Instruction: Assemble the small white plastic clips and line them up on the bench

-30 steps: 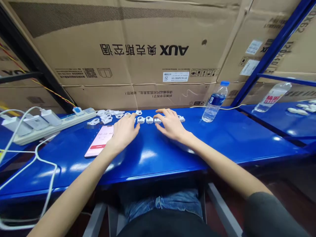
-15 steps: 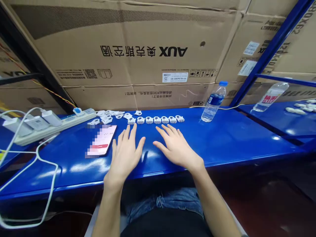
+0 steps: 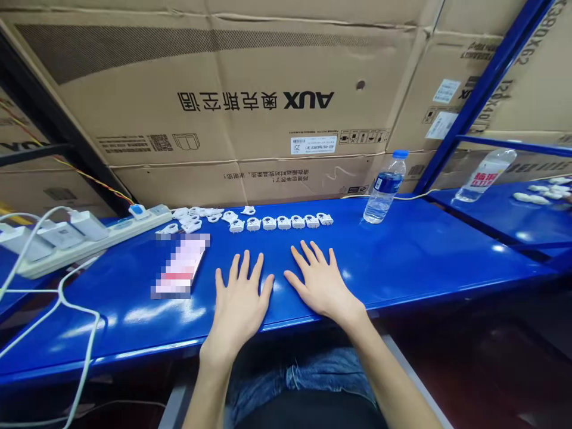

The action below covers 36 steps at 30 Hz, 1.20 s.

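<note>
My left hand (image 3: 241,298) lies palm down near the front edge of the blue table (image 3: 415,256), its fingers spread and holding nothing. To its right, my right hand (image 3: 319,280) is also palm down with fingers apart. Beyond both hands runs a row of several small white plastic pieces (image 3: 283,223), each with a ring-like loop and what look like plug prongs. A looser heap of similar white pieces (image 3: 192,219) sits at the row's left. Left of my left hand is a phone (image 3: 183,265), its screen partly blurred out.
A white power strip (image 3: 98,241) with chargers (image 3: 89,225) and white cables (image 3: 92,345) occupies the left end. A water bottle (image 3: 385,187) stands at the back right; another bottle (image 3: 487,174) is farther right. Large cardboard boxes (image 3: 250,53) wall off the back behind blue shelf posts (image 3: 487,89).
Both hands have drawn back from the row toward the table's front edge, with fingers spreading wider. The white pieces stay in place, and the camera view has shifted slightly.
</note>
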### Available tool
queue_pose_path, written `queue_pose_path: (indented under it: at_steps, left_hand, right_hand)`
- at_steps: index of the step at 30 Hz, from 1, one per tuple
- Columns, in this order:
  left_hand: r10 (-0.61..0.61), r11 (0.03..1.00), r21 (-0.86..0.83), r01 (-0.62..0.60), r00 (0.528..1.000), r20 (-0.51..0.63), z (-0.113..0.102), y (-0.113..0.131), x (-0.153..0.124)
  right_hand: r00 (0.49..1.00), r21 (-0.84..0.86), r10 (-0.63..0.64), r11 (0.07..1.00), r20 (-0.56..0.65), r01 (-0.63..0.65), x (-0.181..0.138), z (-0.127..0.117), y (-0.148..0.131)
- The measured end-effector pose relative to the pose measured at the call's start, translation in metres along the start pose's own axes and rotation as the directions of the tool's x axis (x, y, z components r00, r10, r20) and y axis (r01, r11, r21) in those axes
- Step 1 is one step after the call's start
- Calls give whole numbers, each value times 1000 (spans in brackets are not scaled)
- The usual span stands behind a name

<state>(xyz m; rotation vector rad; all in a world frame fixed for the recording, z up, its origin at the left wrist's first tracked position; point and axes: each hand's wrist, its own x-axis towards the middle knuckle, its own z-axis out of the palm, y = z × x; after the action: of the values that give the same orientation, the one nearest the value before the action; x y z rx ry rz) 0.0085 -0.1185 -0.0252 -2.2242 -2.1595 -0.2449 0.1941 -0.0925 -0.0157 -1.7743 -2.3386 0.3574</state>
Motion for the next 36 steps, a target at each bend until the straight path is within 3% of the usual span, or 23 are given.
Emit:
queue_pose_path:
  at_steps: [4, 7, 10, 12, 14, 16, 20, 24, 30, 33, 36]
  left_hand:
    - [14, 988, -154, -15, 1000, -9, -1, -7, 3]
    - [-23, 873, -487, -9, 998, -59, -14, -11, 8]
    - [-235, 484, -875, -6, 962, -137, -31, -10, 13]
    - [-303, 246, -969, -37, 946, -113, -40, -8, 13]
    - [-282, 64, -997, -47, 957, -64, -43, -5, 11]
    - [-252, -106, -994, -16, 968, 12, -41, -1, 9]
    - [-171, -420, -903, 87, 970, 173, -28, 12, 5]
    - [-203, -479, -874, 75, 960, 193, -18, 23, 2]
    - [-251, -409, -910, 65, 951, 181, -15, 29, 0]
    - [-274, -454, -883, 118, 924, 265, -21, 30, 3]
    - [-186, -439, -875, 202, 933, 309, -38, 28, 9]
  right_hand:
    - [1000, 70, -31, 997, -2, 31, 1, -3, 3]
    - [982, 321, -9, 945, -189, 71, 1, -10, 0]
    - [868, 638, 225, 759, -443, 129, 0, -20, -6]
    - [827, 759, 323, 627, -461, 178, -2, -27, -8]
    - [855, 823, 321, 535, -407, 190, -4, -30, -5]
    - [901, 845, 262, 506, -345, 176, -4, -29, 0]
    - [942, 783, 154, 604, -298, 149, 0, -14, 4]
    - [958, 822, 146, 555, -249, 129, 3, 0, -2]
    - [961, 893, 192, 439, -197, 96, 2, 3, -8]
    - [977, 908, 165, 414, -136, 57, 0, -4, -11]
    - [982, 961, 177, 277, -65, 14, -2, -19, -17]
